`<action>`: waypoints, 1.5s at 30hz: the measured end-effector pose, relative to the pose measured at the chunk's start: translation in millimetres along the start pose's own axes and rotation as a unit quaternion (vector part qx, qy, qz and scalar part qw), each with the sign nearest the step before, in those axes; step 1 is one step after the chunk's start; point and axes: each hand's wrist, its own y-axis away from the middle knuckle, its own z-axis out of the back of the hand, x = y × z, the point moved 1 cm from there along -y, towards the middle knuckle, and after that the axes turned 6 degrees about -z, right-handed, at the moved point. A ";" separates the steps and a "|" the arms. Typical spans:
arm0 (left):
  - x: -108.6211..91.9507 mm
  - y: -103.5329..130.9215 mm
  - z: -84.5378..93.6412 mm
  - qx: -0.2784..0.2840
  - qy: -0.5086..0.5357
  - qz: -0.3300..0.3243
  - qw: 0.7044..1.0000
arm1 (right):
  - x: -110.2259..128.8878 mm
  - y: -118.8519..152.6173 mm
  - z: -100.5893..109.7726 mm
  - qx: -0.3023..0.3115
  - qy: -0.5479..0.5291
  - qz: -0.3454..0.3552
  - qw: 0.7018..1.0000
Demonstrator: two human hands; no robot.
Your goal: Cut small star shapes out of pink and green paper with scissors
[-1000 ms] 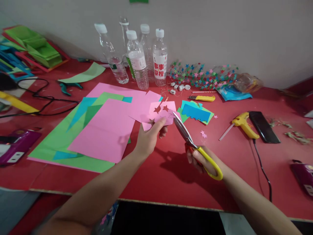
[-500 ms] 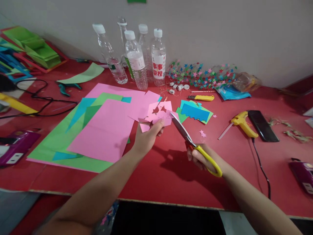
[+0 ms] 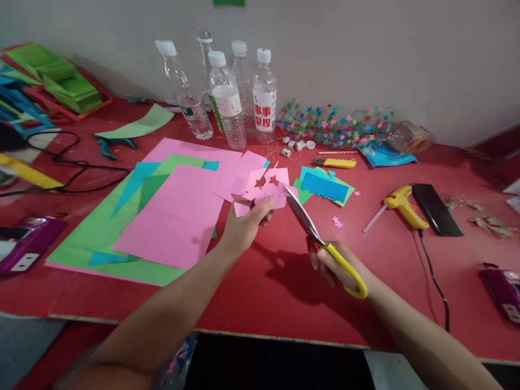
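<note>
My left hand (image 3: 247,222) pinches a small pink paper (image 3: 280,201) with star-shaped holes in it, held above the red table. In my right hand (image 3: 331,265) are scissors (image 3: 303,214) with yellow handles, their blades pointing up and left. The blade tips are at the right part of the pink paper; whether they touch it I cannot tell. Small pink stars (image 3: 337,222) lie on the table to the right of the scissors. Left of my left hand, a large pink sheet (image 3: 170,216) rests on green (image 3: 93,238) and blue sheets.
Plastic bottles (image 3: 265,103) stand along the wall, beside a string of coloured stars (image 3: 337,124). A yellow cutter (image 3: 339,163) and blue paper (image 3: 325,187) lie beyond the scissors. To the right are a glue gun (image 3: 406,206) with its cable and a black phone (image 3: 436,208).
The scissors and my right hand have shifted very slightly down. The pink paper in my left hand has barely moved.
</note>
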 end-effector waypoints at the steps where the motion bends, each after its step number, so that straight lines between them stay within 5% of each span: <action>1: 0.5 2.7 -3.0 -0.004 0.009 0.011 1.000 | 0.6 0.2 -2.5 -0.004 -0.004 -0.004 1.000; 16: 6.2 22.2 -26.1 -0.019 0.036 0.017 0.999 | 9.0 -0.6 -24.3 -0.044 -0.050 -0.054 0.996; 45: -1.0 3.6 -11.2 -0.061 0.110 0.009 0.992 | 3.1 -1.2 -8.6 -0.068 -0.004 -0.088 0.994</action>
